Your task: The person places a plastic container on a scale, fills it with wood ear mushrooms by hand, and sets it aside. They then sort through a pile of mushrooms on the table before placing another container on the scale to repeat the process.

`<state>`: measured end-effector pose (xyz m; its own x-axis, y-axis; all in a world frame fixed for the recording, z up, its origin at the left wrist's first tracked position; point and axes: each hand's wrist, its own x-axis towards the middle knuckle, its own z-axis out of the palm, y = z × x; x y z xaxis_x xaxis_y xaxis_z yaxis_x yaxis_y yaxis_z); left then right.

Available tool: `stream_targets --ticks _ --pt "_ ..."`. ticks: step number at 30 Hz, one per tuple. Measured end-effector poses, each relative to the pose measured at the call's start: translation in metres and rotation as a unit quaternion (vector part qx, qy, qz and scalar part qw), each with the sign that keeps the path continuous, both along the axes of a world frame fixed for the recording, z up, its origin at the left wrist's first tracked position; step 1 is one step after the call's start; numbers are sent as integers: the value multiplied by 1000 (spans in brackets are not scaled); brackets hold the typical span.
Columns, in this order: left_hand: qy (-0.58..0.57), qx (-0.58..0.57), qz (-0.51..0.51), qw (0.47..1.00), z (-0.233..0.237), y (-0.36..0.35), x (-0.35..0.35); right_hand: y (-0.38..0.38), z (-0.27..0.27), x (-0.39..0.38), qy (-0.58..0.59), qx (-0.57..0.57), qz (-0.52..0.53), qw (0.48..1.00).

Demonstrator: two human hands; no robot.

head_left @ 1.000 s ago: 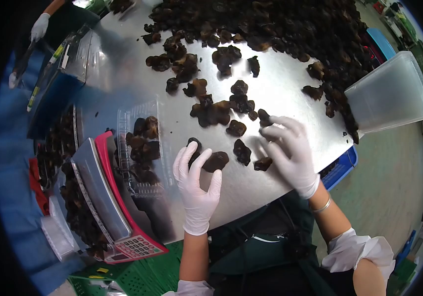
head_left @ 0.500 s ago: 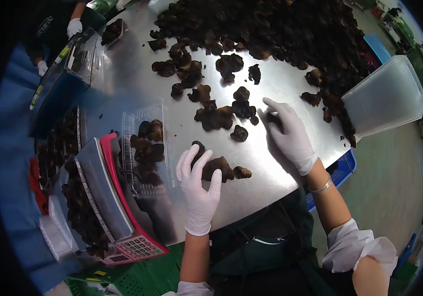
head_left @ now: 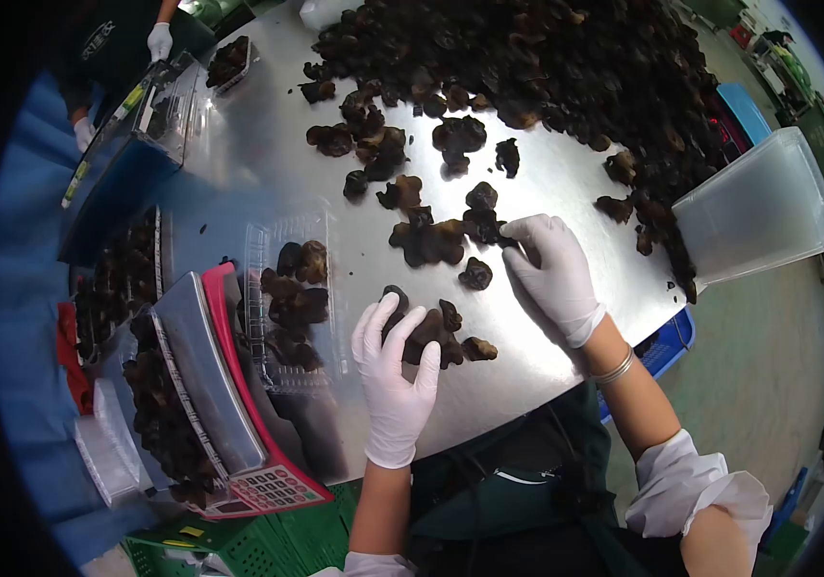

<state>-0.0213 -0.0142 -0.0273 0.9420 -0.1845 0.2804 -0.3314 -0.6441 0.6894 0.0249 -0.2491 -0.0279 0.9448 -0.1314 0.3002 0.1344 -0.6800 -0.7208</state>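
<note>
My left hand (head_left: 395, 385), in a white glove, rests with fingers spread over dark brown fungus pieces (head_left: 431, 332) near the table's front edge. My right hand (head_left: 551, 269), gloved too, has its thumb and fingertips together at the right end of a dark clump (head_left: 481, 223) in the middle. Below that clump lies a small round piece (head_left: 475, 274). A clear plastic tray (head_left: 335, 332) holding several brown pieces stands left of my left hand.
A large dark heap (head_left: 547, 58) covers the back of the metal table. Pink-edged scale (head_left: 282, 488) at left; translucent bin (head_left: 758, 207) at right. Another person's gloved hand (head_left: 159, 41) is at upper left, near a second scale (head_left: 119, 183).
My right hand has moved slightly down and closed its fingertips at the middle clump. A small dark piece now shows upright beside the pieces under my left hand.
</note>
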Motion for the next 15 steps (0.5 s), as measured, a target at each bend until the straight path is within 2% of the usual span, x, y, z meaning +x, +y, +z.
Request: stream_targets --ticks 1,2,3,4,5,7,9,11,12,13,15 --pt "-1 0 2 1000 1 0 0 -6 0 4 -22 10 16 1000" --pt "4 -7 0 1000 2 1 0 -13 2 6 45 158 -46 985" --pt "10 -14 -1 1000 3 1 0 -19 8 8 114 301 -105 941" --pt "10 -13 4 1000 3 2 -1 -35 11 14 -7 53 -153 987" --pt "6 -14 5 1000 3 1 -1 -51 14 23 -129 -199 -189 953" --pt "1 -12 7 1000 3 0 0 -50 10 33 -141 -194 -203 949" --pt "0 -11 4 1000 4 0 0 -33 1 42 -139 -111 -58 982" --pt "4 -17 -10 1000 3 5 1 -9 -2 45 -117 -303 76 943" --pt "9 -27 -22 999 3 7 1 6 14 40 -16 -179 140 974" --pt "6 -25 -21 999 3 8 2 18 29 31 84 -49 201 975" --pt "-9 -61 -3 998 3 9 2 27 10 10 -16 -117 271 955"
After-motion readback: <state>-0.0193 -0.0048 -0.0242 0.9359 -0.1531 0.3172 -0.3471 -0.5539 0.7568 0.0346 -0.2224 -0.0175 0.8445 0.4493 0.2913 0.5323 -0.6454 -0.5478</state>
